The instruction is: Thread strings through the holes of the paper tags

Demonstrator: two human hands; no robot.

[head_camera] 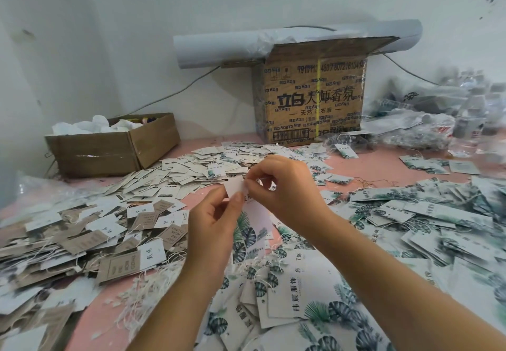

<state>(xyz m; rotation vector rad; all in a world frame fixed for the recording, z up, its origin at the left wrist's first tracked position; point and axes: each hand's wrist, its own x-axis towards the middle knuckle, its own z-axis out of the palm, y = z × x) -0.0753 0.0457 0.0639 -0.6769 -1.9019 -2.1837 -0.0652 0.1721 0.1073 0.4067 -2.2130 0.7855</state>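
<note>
Your left hand (216, 222) and your right hand (284, 186) meet in the middle, above the pink tabletop (380, 161). Both grip one paper tag (254, 213). The tag is white with green leaves on it, and it hangs down between your hands. Your left thumb and finger pinch it near the top from the 8 o'clock side. Your right hand is curled, and its fingertips pinch the top edge from the 2 o'clock side. It is too small to tell if a string is in your fingers, or if one goes through the hole.

White strings (142, 293) lie loose in a messy bunch at 7 o'clock, on the tabletop near your left arm.

Tags are all around you. A heap of brown and white tags (82, 230) lies at 9 o'clock. A flat spread of small white tags (191, 170) lies at 11 o'clock. A big heap of leaf tags (427, 213) fills the side from 3 o'clock to 4 o'clock. More large leaf tags (298, 293) sit at 5 o'clock, under your right arm.

A low open box (117, 150) stands at 10 o'clock with white stuff inside. A tall brown box (312, 98) stands at 12 o'clock by the wall. A roll of white paper (219, 49) lies across its top. Clear plastic bags (438, 123) are heaped at 2 o'clock.
</note>
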